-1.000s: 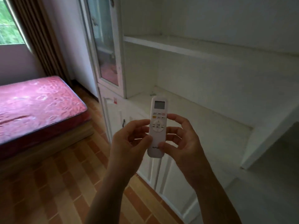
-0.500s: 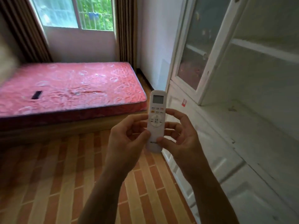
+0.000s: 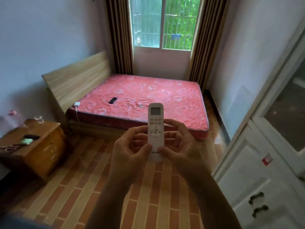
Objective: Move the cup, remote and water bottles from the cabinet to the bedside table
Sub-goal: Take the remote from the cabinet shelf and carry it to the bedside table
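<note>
Head view: one remote [image 3: 155, 129] stands upright between the two hands, in mid-air above the floor [image 3: 79, 182]. It is a slim white bar with rounded ends. A small grey screen sits at its top, two rows of small orange and white buttons lie below that, then a round pad, and dark lettering is printed near the bottom. The left hand [image 3: 130, 151] pinches its lower left edge, with the thumb on the front and the fingers curled behind. The right hand [image 3: 179, 149] pinches the lower right edge in the same way. The two thumbs lie close together beside the lettering.

Beyond the hands lies one bed [image 3: 156, 95] with a red patterned mattress. One flat black thing [image 3: 112, 100] rests on the mattress, and one white plug [image 3: 76, 104] sits at its near left corner. Far to the left of the hands stands one wooden bench [image 3: 46, 151]. It carries a dark flat thing [image 3: 32, 137] and a pale green thing [image 3: 26, 141]; other items on it are too blurred to name. To the right of the hands is the white cabinet [image 3: 247, 171], which has two dark handles [image 3: 257, 198] and one red sticker [image 3: 266, 160]. Past the bed is one window [image 3: 163, 22] between two brown curtains [image 3: 119, 35].
</note>
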The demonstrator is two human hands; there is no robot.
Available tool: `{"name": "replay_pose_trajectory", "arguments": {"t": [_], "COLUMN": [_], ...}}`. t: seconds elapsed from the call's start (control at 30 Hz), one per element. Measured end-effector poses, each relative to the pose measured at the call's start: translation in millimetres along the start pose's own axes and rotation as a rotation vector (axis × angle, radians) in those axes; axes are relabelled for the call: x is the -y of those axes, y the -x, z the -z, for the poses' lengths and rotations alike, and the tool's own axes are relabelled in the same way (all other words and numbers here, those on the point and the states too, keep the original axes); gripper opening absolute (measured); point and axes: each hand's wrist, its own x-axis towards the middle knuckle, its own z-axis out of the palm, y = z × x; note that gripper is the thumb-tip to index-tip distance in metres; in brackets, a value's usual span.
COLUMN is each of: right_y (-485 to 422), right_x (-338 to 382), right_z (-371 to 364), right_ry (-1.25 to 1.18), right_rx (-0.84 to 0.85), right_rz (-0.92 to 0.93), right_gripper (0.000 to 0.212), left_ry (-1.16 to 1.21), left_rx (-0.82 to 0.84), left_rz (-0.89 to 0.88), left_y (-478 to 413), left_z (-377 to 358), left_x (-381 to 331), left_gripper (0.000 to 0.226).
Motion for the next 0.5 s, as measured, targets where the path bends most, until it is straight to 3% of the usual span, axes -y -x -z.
{"name": "replay_pose_trajectory", "arguments": {"t": [0.2,0.5], "right_y": [-69,-178], "right_x": [-17,-51], "right_z": [-23,-115], "right_ry": [-0.016,-0.035], "right_rx": [0.127,0.256], "right_rz": [-0.006,-0.037], "right_gripper": [0.06,0.058], "left_ry": [-0.026,-0.044], "left_rx": [-0.133,-0.306], "left_rz": [0.048,0.06], "left_y": [-47,-134], "left_z": [23,113], "left_x": [17,60], "left_gripper": [0.034,0.035]}}
